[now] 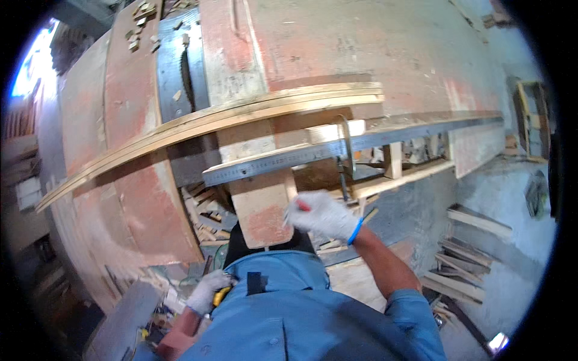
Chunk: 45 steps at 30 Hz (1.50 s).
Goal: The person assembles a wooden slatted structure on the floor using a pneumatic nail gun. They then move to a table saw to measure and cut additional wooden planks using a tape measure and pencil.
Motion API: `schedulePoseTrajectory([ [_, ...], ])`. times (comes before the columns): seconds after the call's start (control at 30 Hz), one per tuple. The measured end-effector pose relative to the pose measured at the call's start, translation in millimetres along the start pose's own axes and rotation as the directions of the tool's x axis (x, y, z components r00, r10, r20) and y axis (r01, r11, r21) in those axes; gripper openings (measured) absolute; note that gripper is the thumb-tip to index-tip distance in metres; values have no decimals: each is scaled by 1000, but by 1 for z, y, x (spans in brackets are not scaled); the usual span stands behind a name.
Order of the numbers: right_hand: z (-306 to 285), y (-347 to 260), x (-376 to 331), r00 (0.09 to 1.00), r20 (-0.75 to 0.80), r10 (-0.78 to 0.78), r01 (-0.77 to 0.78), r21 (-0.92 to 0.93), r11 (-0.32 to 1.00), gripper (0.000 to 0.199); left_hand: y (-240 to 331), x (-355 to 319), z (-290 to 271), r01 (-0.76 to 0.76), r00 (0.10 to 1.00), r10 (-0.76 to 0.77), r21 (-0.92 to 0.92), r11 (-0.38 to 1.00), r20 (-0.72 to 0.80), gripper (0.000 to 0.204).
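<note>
nearest, the left hand (208, 292) hangs low at the hip in a white glove, fingers curled around a small yellow object (221, 295) that may be a tape measure; too little of it shows to be sure. the forearm drops down beside the blue shirt (289, 319).

a little further out, the right hand (322, 215), also gloved, is raised in front of the chest with the elbow bent and the forearm bare. its fingers pinch a thin pencil (296, 209) with a reddish end, the tip near the lower end of a short wooden block (260, 207).

beyond that, a long steel ruler (265, 165) lies across the block, and a metal square (344, 153) stands against it. this looks like the marking-out step; the next move would call for bringing the pencil up to the ruler's edge while keeping the ruler from sliding.

furthest, long thin wood strips (198, 123) lie bowed across the worn red bench (373, 48), with small offcuts (141, 18) near the far edge.
</note>
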State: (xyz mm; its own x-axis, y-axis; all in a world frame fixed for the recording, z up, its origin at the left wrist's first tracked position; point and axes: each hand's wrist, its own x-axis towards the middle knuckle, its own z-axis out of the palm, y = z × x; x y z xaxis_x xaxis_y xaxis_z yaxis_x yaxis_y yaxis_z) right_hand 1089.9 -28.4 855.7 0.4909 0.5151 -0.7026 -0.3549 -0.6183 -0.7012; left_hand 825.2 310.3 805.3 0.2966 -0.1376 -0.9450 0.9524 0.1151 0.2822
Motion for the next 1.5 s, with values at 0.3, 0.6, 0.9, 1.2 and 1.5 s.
schedulePoseTrajectory([
  [0.3,120,14,55,896,415,-159,258,-196,946,50,39,11,75,-112,978,153,263,958,-141,22],
  [0.6,74,12,48,968,190,-163,209,-258,943,43,133,26,112,-190,939,319,584,789,-125,23],
  [0.9,5,2,40,973,25,-228,229,-161,960,41,185,26,129,-278,947,318,572,772,31,32],
  [1.2,-277,96,3,689,-712,133,204,366,908,22,206,31,-29,-213,880,445,699,682,-166,20],
  [1.5,-297,131,82,569,-786,241,153,389,909,25,271,78,-83,-389,640,769,867,311,11,20],
])
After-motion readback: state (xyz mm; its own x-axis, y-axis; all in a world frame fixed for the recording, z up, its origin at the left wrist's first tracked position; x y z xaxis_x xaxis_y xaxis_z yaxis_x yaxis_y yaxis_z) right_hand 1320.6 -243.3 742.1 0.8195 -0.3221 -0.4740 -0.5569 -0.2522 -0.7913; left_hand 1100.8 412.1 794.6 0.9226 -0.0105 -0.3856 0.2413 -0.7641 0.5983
